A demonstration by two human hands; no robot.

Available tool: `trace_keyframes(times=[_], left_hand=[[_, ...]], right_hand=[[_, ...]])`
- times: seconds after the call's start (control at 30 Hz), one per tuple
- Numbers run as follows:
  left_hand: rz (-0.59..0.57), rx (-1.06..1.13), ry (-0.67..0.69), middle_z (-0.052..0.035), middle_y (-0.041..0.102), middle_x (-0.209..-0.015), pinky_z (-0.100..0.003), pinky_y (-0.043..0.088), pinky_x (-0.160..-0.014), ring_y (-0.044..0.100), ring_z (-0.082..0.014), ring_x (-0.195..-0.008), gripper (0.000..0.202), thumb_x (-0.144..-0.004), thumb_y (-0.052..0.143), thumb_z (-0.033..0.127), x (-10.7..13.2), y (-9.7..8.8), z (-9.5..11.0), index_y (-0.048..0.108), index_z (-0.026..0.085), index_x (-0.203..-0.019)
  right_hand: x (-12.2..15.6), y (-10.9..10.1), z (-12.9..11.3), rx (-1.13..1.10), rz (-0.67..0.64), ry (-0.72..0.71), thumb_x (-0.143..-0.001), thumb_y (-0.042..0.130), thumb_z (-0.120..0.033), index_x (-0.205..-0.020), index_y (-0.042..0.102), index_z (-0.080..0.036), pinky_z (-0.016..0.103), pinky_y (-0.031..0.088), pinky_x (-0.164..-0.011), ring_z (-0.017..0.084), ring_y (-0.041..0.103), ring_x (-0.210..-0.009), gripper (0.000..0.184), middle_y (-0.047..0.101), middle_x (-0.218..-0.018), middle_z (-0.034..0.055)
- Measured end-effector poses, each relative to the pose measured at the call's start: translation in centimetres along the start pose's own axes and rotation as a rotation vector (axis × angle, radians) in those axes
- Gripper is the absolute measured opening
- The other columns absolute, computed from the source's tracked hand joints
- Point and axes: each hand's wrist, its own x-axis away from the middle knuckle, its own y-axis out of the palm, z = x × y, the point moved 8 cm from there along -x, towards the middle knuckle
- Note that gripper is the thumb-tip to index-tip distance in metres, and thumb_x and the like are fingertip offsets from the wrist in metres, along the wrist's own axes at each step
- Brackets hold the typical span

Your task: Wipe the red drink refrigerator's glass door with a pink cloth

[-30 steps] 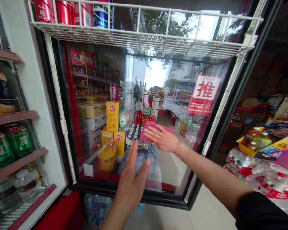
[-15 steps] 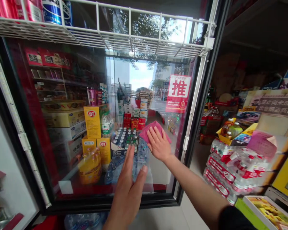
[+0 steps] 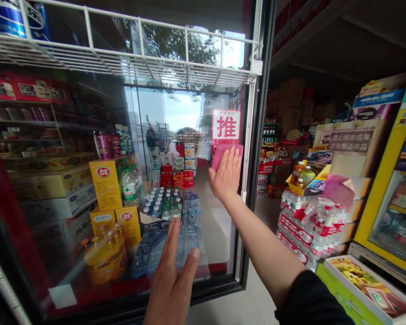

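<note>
My right hand lies flat over a pink cloth, pressing it to the glass door just below a red and white push sticker. The cloth's top edge and left side show past the fingers. Lower and nearer to me, my left hand is held up in front of the door's lower part with nothing in it. Its fingers point upward and its thumb stands apart; whether it touches the glass I cannot tell.
A white wire rack crosses the door's top, with blue cans at its left. Right of the black door frame stand packs of bottled water and a box with yellow packets. Boxes and bottles show through the glass.
My right hand has moved with the cloth up and toward the door's right edge, under the sticker. The view has turned right, and my left hand stays raised.
</note>
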Motion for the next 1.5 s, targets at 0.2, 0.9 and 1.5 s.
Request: trace_keyframes(times=[0.2,0.9,1.5], left_hand=[[-0.048,0.004,-0.011,0.0019,0.022,-0.186,-0.056,0.009,-0.141,0.017,-0.0283,-0.173,0.08,-0.106,0.055,0.062,-0.2,1.6,-0.7,0.027,0.037,-0.176],[-0.077,0.002,-0.08,-0.0007,0.023,-0.185,-0.056,0.009,-0.141,0.017,-0.0275,-0.173,0.085,-0.103,0.053,0.068,0.9,3.7,-1.3,0.031,0.029,-0.175],[-0.029,-0.037,0.022,-0.0031,0.027,-0.184,-0.056,0.028,-0.138,0.025,-0.0313,-0.171,0.074,-0.107,0.056,0.056,1.5,2.6,-0.3,0.034,0.035,-0.174]], right_hand=[[-1.6,-0.5,1.2,0.067,0.019,0.058,-0.11,0.052,-0.041,-0.17,0.02,0.012,0.065,0.021,-0.137,0.044,0.003,-0.171,0.086,0.016,-0.179,0.0367],[12.8,1.8,0.8,0.058,-0.167,0.182,-0.108,0.059,-0.048,-0.17,0.007,0.014,0.07,0.026,-0.132,0.05,-0.001,-0.169,0.102,0.011,-0.177,0.0426],[23.0,2.8,0.7,0.036,-0.188,0.17,-0.107,0.059,-0.04,-0.173,-0.006,0.005,0.075,0.032,-0.13,0.05,0.0,-0.17,0.103,-0.002,-0.181,0.0353]])
